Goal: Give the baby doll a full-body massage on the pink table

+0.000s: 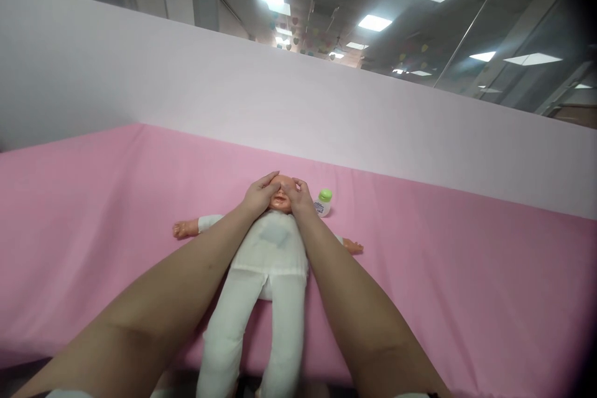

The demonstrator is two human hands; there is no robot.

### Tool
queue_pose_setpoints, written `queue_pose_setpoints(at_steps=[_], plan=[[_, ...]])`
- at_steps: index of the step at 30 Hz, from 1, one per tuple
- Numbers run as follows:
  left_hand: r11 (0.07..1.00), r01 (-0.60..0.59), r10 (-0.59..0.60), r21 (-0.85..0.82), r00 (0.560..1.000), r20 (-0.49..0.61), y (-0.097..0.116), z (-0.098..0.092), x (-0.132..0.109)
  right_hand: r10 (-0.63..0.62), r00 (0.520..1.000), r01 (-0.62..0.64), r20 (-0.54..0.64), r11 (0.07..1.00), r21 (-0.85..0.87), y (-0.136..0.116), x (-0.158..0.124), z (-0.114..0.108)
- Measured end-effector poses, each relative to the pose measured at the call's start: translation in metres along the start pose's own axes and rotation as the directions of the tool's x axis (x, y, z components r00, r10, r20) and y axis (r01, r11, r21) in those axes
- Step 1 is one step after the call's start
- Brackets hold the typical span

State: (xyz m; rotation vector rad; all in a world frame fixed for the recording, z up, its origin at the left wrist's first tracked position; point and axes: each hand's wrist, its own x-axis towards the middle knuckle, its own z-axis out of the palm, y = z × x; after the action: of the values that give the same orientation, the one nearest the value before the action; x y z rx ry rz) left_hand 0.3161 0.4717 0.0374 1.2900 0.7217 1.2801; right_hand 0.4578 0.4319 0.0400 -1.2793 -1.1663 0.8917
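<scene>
A baby doll (275, 255) in white cloth top and trousers lies on its back on the pink-covered table, head away from me and arms spread to both sides. Cupped round one side of its head is my left hand (260, 195), the thumb pressed on the face near the eyes. On the opposite side my right hand (301, 195) holds the head in the same way, its thumb on the upper face. The doll's mouth and chin show between my hands; its eyes are covered. A small white bottle (323, 205) with a green cap stands just right of my right hand.
Pink cloth (443, 261) covers the table. A low white wall (326, 118) runs along its far edge. Glass panels (485, 25) rise above the wall, with lit ceiling lamps visible. The doll's legs extend to the near edge.
</scene>
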Motion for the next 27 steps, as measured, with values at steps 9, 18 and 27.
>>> queue_pose_setpoints(at_steps=[9,18,27], plan=[[0.999,-0.017,0.02,0.038,0.995,-0.096,-0.004,0.0,0.002,-0.007,0.985,0.036,-0.174,0.986,0.16,0.008,0.004,0.007],[0.958,0.093,-0.139,-0.273,0.978,-0.157,-0.002,0.0,0.002,0.007,0.996,0.043,-0.094,0.849,0.526,0.018,0.003,0.004],[0.99,0.037,-0.028,-0.133,0.997,0.07,0.004,-0.004,-0.007,-0.103,0.991,0.124,-0.084,0.944,0.306,0.014,0.001,0.01]])
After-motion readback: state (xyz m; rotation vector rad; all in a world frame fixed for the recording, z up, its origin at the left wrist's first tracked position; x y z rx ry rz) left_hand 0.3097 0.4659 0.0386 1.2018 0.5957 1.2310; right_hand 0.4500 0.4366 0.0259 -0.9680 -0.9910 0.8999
